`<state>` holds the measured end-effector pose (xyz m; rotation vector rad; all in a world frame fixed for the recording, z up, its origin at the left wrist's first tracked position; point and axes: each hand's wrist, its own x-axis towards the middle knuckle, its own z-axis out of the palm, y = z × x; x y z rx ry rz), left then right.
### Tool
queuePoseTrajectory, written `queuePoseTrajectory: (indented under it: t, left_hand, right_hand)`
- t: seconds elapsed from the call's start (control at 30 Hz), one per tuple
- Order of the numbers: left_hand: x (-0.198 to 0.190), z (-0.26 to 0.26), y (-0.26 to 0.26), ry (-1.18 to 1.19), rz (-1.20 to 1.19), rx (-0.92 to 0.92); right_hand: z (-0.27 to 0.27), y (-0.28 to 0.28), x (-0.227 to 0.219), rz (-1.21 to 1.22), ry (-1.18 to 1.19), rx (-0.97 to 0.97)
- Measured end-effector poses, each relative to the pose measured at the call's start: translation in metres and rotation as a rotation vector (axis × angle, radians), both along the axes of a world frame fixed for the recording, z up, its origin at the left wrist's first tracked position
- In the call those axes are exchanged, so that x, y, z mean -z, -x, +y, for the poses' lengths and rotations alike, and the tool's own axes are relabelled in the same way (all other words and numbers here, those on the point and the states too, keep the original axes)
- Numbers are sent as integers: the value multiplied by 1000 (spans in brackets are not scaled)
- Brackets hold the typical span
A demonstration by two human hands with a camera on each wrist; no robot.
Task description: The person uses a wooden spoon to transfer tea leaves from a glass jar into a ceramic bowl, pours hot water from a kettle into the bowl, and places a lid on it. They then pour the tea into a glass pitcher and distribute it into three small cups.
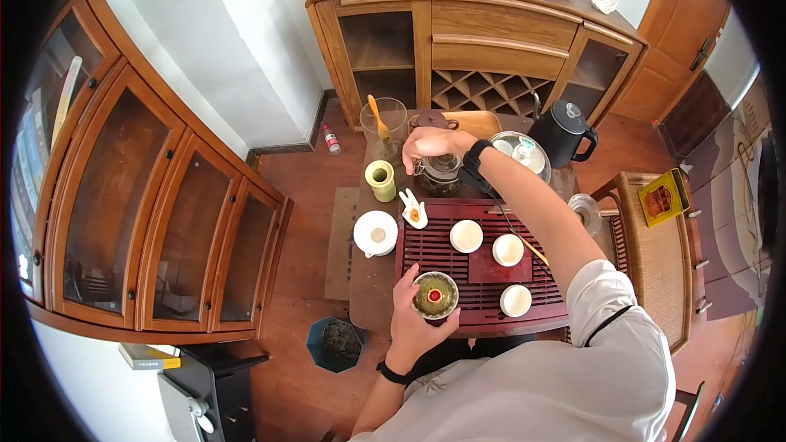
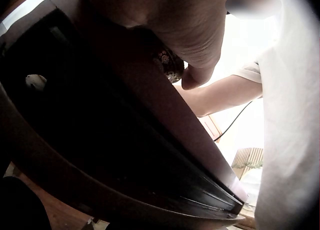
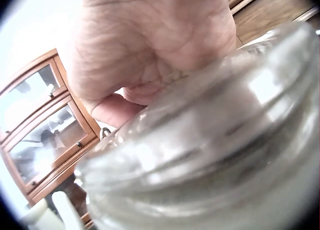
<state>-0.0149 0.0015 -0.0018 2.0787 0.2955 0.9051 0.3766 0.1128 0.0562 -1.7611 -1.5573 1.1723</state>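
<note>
Fingers and thumb of the left hand [image 1: 416, 326] grip a round green-brown patterned cup [image 1: 435, 295] with a red centre, at the tray's [image 1: 524, 329] near-left corner. In the left wrist view that hand [image 2: 175, 27] mostly covers the dark patterned cup [image 2: 169, 65]. At the far side of the tray, the right hand [image 1: 434, 146] is over a clear glass jar [image 1: 443, 167] with dark contents, its fingers bent down at the wire-clasp side. The right wrist view has the curled fingers of this hand [image 3: 150, 50] against the blurred jar [image 3: 200, 150]; their tips are partly hidden.
Three white cups [image 1: 466, 236] stand on the slatted tray. Left of it are a white lidded pot [image 1: 376, 234], a green holder [image 1: 381, 181] and a white hand-shaped ornament [image 1: 413, 209]. A black kettle [image 1: 562, 131] and a glass vessel [image 1: 584, 214] are at the right.
</note>
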Motion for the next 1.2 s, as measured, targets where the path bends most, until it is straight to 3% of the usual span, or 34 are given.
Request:
queuePoseTrajectory:
  t: [0.7, 1.0, 1.1, 1.2]
  left_hand:
    - [-3, 0, 0, 6, 18, 0]
    - [-1, 0, 0, 9, 10, -4]
    - [-3, 0, 0, 5, 12, -2]
    - [-2, 0, -1, 6, 20, 2]
  right_hand:
    - [0, 1, 2, -32, 80, 21]
    - [2, -10, 12, 136, -7, -32]
    - [1, -8, 10, 127, -11, -6]
    - [-2, -5, 8, -41, -55, 4]
